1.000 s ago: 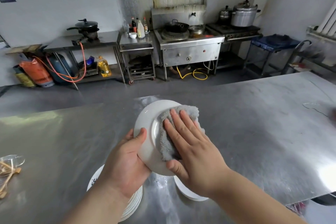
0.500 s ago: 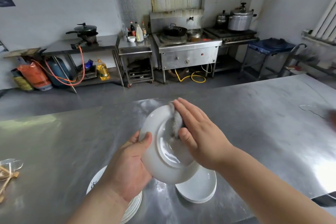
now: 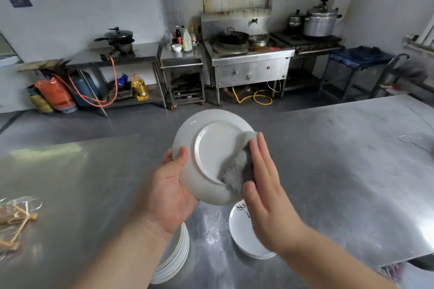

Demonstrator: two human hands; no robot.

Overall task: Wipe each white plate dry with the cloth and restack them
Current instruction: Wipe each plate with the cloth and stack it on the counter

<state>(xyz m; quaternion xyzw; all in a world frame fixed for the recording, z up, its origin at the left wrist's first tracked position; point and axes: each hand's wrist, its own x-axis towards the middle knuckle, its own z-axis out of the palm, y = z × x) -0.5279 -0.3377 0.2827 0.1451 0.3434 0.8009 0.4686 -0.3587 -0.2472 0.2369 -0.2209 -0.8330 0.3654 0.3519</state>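
My left hand (image 3: 168, 195) grips a white plate (image 3: 206, 150) by its lower left rim and holds it tilted above the steel table, its underside with the foot ring facing me. My right hand (image 3: 265, 192) presses a grey cloth (image 3: 237, 166) flat against the plate's lower right part. Below my left forearm lies a tall stack of white plates (image 3: 176, 258). A shorter stack of white plates (image 3: 244, 234), with dark writing on the top one, lies under my right wrist.
The steel table (image 3: 340, 171) spreads wide to the right and left. A bundle of wooden sticks in clear wrap (image 3: 14, 220) lies at its left edge. Water drops (image 3: 212, 232) glisten between the stacks. Across the aisle stand a stove (image 3: 246, 54), shelves and gas cylinders (image 3: 58, 96).
The plate has been turned over from its eating side to its underside. My right hand with the cloth went from the plate's top edge to its lower right part.
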